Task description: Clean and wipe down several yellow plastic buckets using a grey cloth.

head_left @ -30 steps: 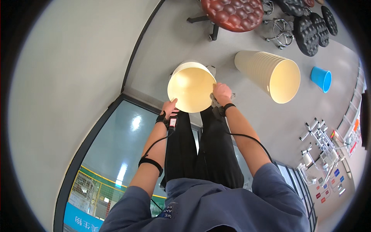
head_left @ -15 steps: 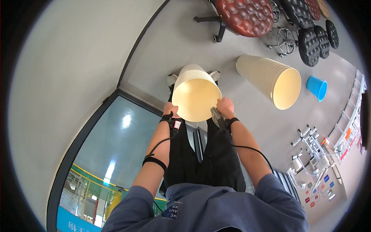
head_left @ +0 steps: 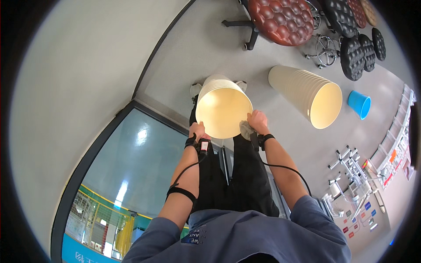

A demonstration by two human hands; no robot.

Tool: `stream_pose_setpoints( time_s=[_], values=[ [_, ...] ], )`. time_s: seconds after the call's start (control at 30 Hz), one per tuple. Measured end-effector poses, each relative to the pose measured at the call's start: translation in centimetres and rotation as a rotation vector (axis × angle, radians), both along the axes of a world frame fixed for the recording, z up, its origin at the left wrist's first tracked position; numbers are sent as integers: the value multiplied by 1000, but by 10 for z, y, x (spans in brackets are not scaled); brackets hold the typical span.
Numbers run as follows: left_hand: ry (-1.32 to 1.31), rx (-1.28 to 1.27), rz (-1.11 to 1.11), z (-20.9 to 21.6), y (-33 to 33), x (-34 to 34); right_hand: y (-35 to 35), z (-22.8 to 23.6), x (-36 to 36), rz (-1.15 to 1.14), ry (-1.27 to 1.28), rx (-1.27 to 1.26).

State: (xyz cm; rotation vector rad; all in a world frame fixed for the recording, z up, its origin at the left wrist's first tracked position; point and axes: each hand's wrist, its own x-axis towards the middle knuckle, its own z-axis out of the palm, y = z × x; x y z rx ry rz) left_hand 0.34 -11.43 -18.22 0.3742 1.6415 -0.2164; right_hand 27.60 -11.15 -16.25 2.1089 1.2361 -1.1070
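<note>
A stack of tall cream buckets (head_left: 224, 111) stands upright on the floor in front of me, between my shoes, its open mouth facing up. On the left rim of the top bucket my left hand (head_left: 198, 130) is closed, thumb and fingers pinching the edge. At the right rim, my right hand (head_left: 258, 121) is also closed, with a crumpled grey cloth (head_left: 246, 129) bunched under its fingers against the bucket. Part of the right grip is hidden by the cloth. Both wrists carry black straps with small devices and cables.
A second stack of cream buckets (head_left: 307, 96) leans at the right, near a small blue bucket (head_left: 359, 104). Beyond stand a red cushioned stool (head_left: 283, 19) and several black stools (head_left: 352, 59). A wall (head_left: 87, 57) and a glass panel (head_left: 136, 149) border the left.
My left hand has shifted slightly right and nearer along the rim. My right hand has barely moved. The bucket stacks stay where they were, with a small shift of the view.
</note>
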Motion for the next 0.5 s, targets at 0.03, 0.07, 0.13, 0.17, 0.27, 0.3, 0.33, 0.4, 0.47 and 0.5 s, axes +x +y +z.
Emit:
stream_pose_setpoints(
  time_s=[0.03, 0.07, 0.13, 0.17, 0.27, 0.3, 0.33, 0.4, 0.47, 0.5],
  values=[
    [1, 8, 7, 22, 16, 6, 0, 2, -1, -10, 9, 8],
    [1, 16, 13, 39, 27, 10, -2, -1, 1, -6, 13, 12],
    [-24, 62, -81, 32, 24, -6, -3, -11, 1, 46, 72, 202],
    [-60, 43, -114, 42, 30, -1, -8, -10, 7, 43, 59, 203],
    [-136, 56, -174, 64, 32, -15, 0, 15, 6, 11, 108, 315],
    [-144, 33, -80, 73, 31, -15, 0, 25, 7, -45, 190, 335],
    [-155, 10, 12, 83, 31, -14, -1, 37, 9, -101, 272, 356],
    [-94, 91, 112, 97, 26, -21, 1, 65, 8, -122, 338, 515],
    [-8, 346, 136, 115, 26, -23, 13, 95, 7, -70, 379, 437],
    [-20, 364, 132, 127, 35, -16, 20, 106, 11, -89, 382, 460]
  ],
)
